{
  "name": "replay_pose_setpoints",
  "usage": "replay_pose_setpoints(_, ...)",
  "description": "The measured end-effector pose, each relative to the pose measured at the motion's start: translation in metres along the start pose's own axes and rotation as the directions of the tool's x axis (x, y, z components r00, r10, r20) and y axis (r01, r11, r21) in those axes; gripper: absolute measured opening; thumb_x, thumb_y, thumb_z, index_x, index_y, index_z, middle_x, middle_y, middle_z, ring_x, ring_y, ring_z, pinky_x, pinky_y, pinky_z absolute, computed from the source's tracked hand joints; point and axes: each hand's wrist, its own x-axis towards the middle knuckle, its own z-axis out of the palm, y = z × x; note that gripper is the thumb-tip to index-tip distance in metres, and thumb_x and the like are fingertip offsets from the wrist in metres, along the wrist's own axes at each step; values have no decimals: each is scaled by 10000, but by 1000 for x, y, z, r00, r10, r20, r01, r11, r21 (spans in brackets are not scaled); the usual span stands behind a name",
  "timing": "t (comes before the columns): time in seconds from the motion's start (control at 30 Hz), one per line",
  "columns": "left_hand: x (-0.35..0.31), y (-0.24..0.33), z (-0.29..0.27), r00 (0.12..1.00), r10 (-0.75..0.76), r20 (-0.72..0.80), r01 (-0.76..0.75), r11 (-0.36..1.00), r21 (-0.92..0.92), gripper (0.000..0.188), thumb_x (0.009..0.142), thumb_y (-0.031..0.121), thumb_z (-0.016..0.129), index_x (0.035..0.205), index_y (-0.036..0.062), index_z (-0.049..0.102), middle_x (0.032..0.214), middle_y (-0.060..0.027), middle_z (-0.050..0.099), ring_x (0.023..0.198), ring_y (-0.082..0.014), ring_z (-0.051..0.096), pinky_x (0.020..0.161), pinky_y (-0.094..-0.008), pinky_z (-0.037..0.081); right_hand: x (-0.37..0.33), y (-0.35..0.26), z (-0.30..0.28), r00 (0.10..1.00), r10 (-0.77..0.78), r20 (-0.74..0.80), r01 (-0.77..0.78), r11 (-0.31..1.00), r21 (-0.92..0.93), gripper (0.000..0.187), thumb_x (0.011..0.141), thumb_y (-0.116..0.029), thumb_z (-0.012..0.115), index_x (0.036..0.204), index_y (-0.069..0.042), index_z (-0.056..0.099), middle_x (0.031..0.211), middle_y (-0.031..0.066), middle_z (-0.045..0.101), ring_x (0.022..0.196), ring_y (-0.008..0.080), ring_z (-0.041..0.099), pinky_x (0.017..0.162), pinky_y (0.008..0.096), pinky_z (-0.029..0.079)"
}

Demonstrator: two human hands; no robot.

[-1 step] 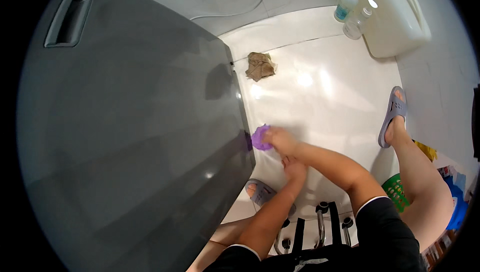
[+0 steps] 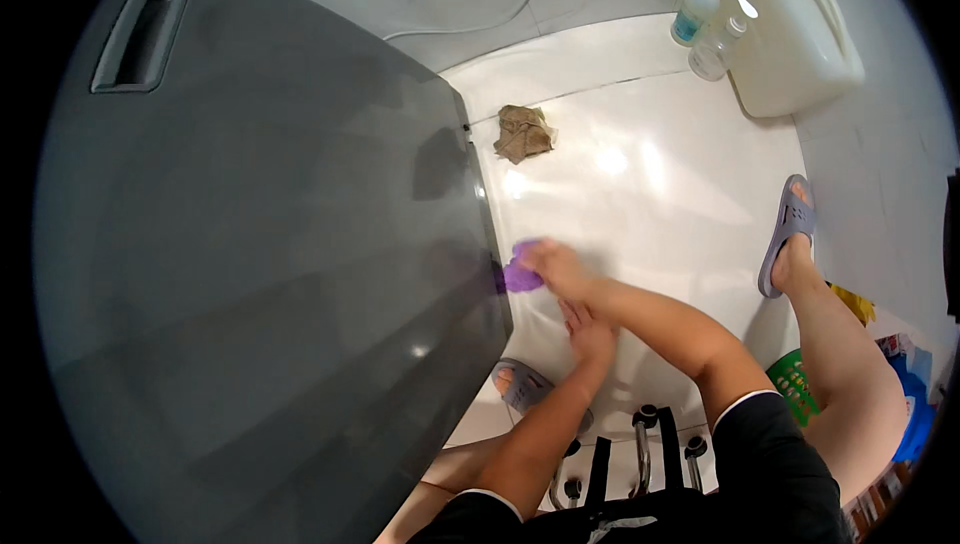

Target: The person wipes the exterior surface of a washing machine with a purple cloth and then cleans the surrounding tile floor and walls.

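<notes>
My right hand (image 2: 558, 269) grips a crumpled purple cloth or mesh scrubber (image 2: 522, 277) against the glossy white floor (image 2: 660, 234). The purple thing is beside the lower edge of a large grey panel (image 2: 300, 244); the hand is slightly blurred and hides part of it. Just under my right wrist, my left hand (image 2: 590, 332) rests low near the floor, fingers stretched out, holding nothing that I can see. Farther off by the panel, a folded brown cloth (image 2: 523, 134) lies on the floor.
At the far right stand a white jug (image 2: 790, 54), a red-capped bottle (image 2: 696, 12) and a clear pump bottle (image 2: 710, 54). A green basket (image 2: 793, 384) is by my right leg. Chrome stool legs with casters (image 2: 643, 449) are close to me. My slippered feet are on either side.
My right hand has shifted slightly away from me and to the left, and the purple thing has changed shape under it. My left hand has barely moved.
</notes>
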Motion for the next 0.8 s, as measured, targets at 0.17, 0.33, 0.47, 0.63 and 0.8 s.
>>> replay_pose_setpoints(0.17, -8, 25, -37, 998, -49, 26, 43, 982, 182, 908, 741, 391, 692, 1431, 18, 234, 1469, -297, 138, 1361, -462, 127, 1103, -499, 180, 102, 3, -79, 817, 176, -550, -103, 982, 161, 455, 780, -27, 585, 1223, -18, 481, 1141, 203, 558, 1043, 385, 507, 912, 419, 418)
replay_pose_setpoints(0.33, -7, 24, 1, 965, 52, -258, -142, 930, -340, 795, 835, 376, 576, 1444, 34, 197, 1488, -261, 129, 1377, -424, 122, 1109, -503, 164, 118, 53, -32, 875, 335, -351, -322, 942, 97, 633, 796, 3, 508, 1390, -23, 289, 1385, 227, 381, 1301, 345, 350, 1081, 383, 296)
replay_pose_setpoints(0.47, -15, 9, 3, 907, 214, -362, -313, 918, -243, 737, 873, 381, 502, 1446, 38, 190, 1492, -236, 153, 1380, -397, 142, 1115, -498, 149, 80, 19, 17, 894, 332, -302, -332, 942, 53, 571, 822, 17, 402, 1386, -26, 327, 1439, 199, 324, 1348, 299, 295, 1105, 369, 267)
replay_pose_setpoints(0.63, -34, 17, 24, 806, 355, -473, -452, 885, -107, 669, 921, 386, 409, 1448, 43, 181, 1496, -206, 182, 1384, -364, 168, 1122, -491, 130, -28, -5, 74, 960, 271, -72, -255, 950, 183, 471, 870, -71, 409, 1339, -25, 421, 1398, 179, 404, 1283, 320, 401, 1076, 363, 308)
replay_pose_setpoints(0.8, -103, 28, 46, 929, 196, -314, -271, 938, -216, 556, 889, 248, 455, 1379, 22, 321, 1459, -178, 293, 1351, -352, 266, 1109, -457, 212, -115, -45, 79, 944, 20, 330, -72, 986, 147, 292, 765, -68, 553, 1032, -96, 667, 1029, 125, 647, 1001, 301, 571, 848, 393, 457)
